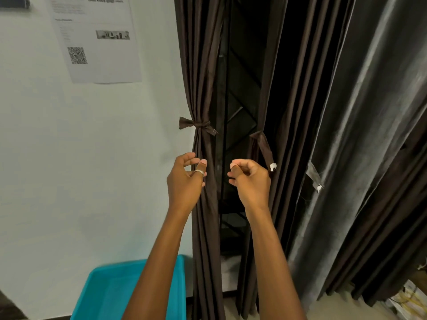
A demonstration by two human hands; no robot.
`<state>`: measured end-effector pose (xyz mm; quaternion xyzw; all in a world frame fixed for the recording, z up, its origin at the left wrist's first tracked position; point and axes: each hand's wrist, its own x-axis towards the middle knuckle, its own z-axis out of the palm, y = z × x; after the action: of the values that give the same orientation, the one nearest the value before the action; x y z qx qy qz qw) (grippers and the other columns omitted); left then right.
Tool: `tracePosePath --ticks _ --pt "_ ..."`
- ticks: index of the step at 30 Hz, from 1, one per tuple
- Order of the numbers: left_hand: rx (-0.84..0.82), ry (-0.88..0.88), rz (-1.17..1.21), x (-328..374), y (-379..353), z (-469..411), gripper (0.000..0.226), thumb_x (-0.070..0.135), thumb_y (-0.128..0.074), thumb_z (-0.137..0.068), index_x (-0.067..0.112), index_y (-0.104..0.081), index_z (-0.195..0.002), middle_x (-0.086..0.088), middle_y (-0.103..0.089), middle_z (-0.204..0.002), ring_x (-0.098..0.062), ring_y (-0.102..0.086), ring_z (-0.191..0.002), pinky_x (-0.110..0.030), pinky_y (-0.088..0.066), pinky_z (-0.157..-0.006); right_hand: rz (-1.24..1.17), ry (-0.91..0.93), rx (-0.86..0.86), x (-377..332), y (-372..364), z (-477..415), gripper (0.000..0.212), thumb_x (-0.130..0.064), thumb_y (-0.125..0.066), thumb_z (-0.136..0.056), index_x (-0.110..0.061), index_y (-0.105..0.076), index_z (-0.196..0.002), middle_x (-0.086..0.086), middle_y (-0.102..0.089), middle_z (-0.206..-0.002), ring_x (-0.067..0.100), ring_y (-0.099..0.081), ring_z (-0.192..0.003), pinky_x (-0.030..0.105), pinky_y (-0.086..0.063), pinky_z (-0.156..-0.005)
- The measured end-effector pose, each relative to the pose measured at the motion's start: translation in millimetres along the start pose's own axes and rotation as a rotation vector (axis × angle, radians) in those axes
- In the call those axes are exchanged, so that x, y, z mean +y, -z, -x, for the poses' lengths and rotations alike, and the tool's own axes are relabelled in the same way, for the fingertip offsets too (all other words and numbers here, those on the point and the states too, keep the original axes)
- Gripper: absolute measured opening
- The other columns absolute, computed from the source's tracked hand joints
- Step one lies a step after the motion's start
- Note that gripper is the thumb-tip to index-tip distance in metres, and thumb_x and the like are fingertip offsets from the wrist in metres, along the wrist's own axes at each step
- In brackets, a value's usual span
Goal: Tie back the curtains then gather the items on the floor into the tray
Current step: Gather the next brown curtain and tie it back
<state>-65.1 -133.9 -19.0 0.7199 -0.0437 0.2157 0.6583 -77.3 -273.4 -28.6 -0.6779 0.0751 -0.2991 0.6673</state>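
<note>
two dark brown pleated fabric curtain panels hang side by side just right of centre. the left dark brown curtain panel (201, 88) is cinched at its waist by a matching brown fabric tie knotted into a small bow (196, 126), so its folds pinch in there and fall straight below. the right dark brown curtain panel (284, 112), at 3 o'clock from the bow, hangs ungathered. its own brown fabric strap (262, 144) dangles loose down its inner edge and ends in a small white tag (273, 167). a black metal window grille (240, 107) with diagonal bars shows in the gap between the panels. further toward 3 o'clock a shiny grey curtain (369, 112) carries another loose strap (313, 174).

the left hand (184, 181) is raised at 6 o'clock of the bow, by the tied panel's outer edge. its fingers are loosely bent, apart from the thumb and gripping nothing, and a silver ring (199, 172) sits on the thumb. whether it touches the cloth cannot be told. the right hand (250, 179) is level with it, just beside the hanging strap, fingers curled into the palm with nothing seen in them.

a turquoise plastic tray (108, 292) sits low at 7 o'clock against the white wall (69, 158), partly behind the left forearm. a printed paper sheet with a qr code (92, 42) is stuck to the wall at 10 o'clock.
</note>
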Motion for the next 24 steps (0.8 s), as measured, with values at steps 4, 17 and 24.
tracePosePath --ticks 4,17,24 --pt "-0.038 0.009 -0.042 -12.4 -11.3 12.0 0.025 0.032 -0.065 -0.097 0.028 -0.058 -0.121 0.023 -0.064 -0.097 -0.006 -0.071 -0.082 -0.011 -0.053 -0.06 0.037 -0.021 -0.035 15.4 6.3 -0.1 0.011 -0.016 -0.068 -0.096 -0.017 -0.075 -0.104 -0.005 -0.073 -0.095 0.011 -0.074 -0.085 0.038 -0.064 -0.079" --pt "-0.23 0.064 0.036 -54.6 -67.3 -26.8 0.016 0.021 -0.061 -0.099 0.023 -0.068 -0.114 0.011 -0.073 -0.097 -0.004 -0.073 -0.08 -0.023 -0.06 -0.071 0.441 0.059 -0.04 41.3 24.1 -69.1 0.024 -0.028 -0.066 -0.097 -0.016 -0.071 -0.117 -0.009 -0.071 -0.104 -0.002 -0.065 -0.092 0.002 -0.043 -0.072" --pt "-0.292 0.109 0.123 -65.8 -90.1 -56.0 0.015 0.017 -0.059 -0.1 0.023 -0.069 -0.11 0.005 -0.075 -0.093 -0.009 -0.073 -0.081 -0.021 -0.059 -0.068 0.511 0.45 0.171 -47.7 28.6 -172.6 0.039 -0.03 -0.064 -0.099 -0.012 -0.056 -0.132 0.0 -0.06 -0.131 0.008 -0.061 -0.112 0.026 -0.054 -0.095"
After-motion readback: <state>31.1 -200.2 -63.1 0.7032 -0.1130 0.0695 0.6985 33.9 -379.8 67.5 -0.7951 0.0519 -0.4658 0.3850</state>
